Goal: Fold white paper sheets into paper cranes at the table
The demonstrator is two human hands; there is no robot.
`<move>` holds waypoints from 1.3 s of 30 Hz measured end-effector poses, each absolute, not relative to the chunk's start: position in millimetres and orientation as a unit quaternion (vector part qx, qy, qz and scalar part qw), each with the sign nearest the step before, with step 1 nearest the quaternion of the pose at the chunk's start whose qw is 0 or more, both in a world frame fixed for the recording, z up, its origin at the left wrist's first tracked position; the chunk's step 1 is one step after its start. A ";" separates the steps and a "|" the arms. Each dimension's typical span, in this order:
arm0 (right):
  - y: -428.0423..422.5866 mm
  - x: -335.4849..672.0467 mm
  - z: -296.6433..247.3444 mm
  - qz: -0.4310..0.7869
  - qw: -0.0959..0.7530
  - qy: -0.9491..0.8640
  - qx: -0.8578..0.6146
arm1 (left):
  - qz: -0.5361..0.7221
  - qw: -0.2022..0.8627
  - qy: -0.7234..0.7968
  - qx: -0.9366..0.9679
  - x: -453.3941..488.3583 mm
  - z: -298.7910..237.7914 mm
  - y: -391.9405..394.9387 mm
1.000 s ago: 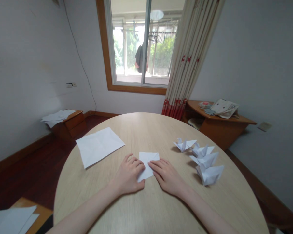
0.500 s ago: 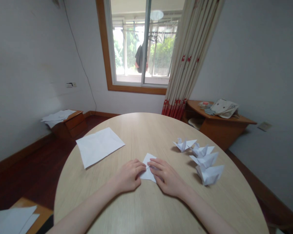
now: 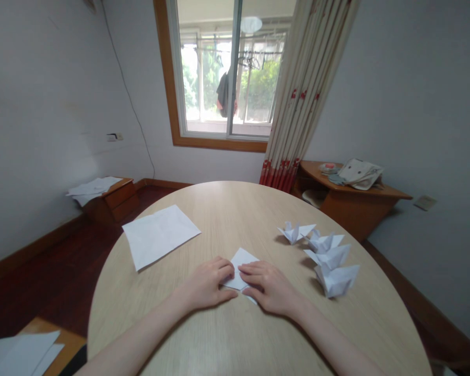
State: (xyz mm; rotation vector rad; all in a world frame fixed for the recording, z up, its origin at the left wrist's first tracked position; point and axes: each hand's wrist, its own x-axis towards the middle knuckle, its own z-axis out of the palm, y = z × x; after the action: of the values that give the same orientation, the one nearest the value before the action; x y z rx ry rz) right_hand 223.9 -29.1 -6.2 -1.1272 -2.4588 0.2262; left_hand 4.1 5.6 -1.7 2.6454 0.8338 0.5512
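Note:
A small white folded paper (image 3: 241, 261) lies on the round wooden table (image 3: 235, 214) in front of me. My left hand (image 3: 207, 282) has its fingers curled and pressed on the paper's left edge. My right hand (image 3: 268, 284) presses on its right edge, fingers bent over the fold. Both hands cover the near half of the paper. Only its far corner shows, pointing away from me.
Several folded white paper figures (image 3: 329, 256) stand in a row on the table's right side. A flat white sheet (image 3: 159, 235) lies at the left. More sheets (image 3: 18, 352) sit at the lower left corner. A wooden side table (image 3: 352, 201) stands at the right, a low cabinet (image 3: 105, 196) at the left.
The paper has been turned and folded from a square lying flat into a smaller shape with a corner pointing away. Both hands have drawn slightly closer to me, fingers curling in.

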 end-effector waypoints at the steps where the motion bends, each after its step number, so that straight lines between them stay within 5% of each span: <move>1: -28.5 223.9 -7.3 0.080 0.214 -0.886 -0.403 | 0.192 0.157 0.291 0.924 4.1 -2.1 5.9; 23: -27.1 219.2 -14.8 0.085 0.287 -0.856 -0.421 | 0.218 0.186 0.271 0.919 4.7 -7.6 10.9; 39: -31.2 205.3 -12.6 0.094 0.266 -0.838 -0.468 | 0.231 0.165 0.346 0.894 14.8 -10.6 3.6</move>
State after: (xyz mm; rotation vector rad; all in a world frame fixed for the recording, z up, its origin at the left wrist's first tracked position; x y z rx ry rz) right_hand 205.3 -31.2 -12.6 -1.2632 -2.2627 0.2545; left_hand 14.8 3.6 -10.6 2.5471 0.9855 0.6578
